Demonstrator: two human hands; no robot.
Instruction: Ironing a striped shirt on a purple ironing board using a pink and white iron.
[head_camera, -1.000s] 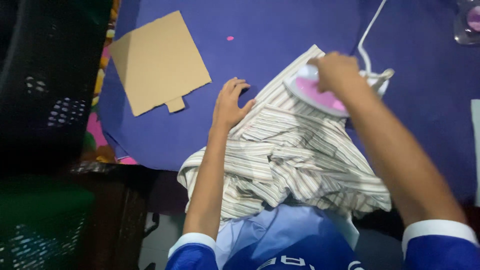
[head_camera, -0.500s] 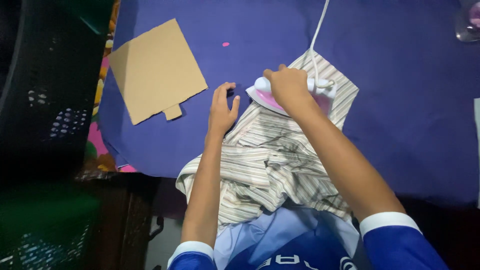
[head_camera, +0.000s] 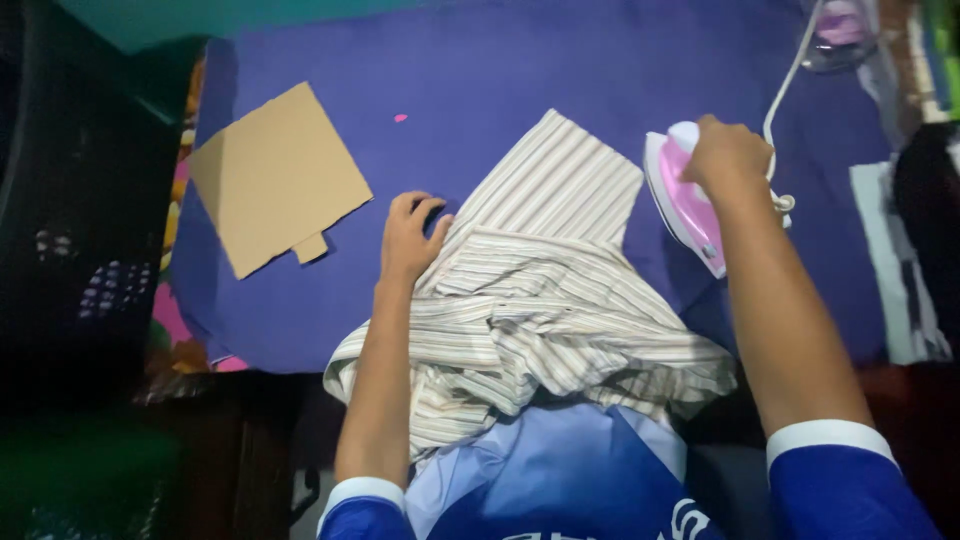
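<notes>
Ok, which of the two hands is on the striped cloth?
The left hand: its palm rests on the left edge of the striped cloth. The right hand is off the cloth, gripping the pink and white iron on the purple surface.

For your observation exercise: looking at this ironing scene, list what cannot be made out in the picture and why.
Head view only:
- Iron: its handle is covered by the right hand; soleplate faces away.
- Cord: runs off the top edge, plug unseen.
- Shirt: its near part is bunched, hanging over the table edge.
- Left hand: fingertips curl out of sight at the shirt's edge.
- Left side: too dark to identify.
</notes>
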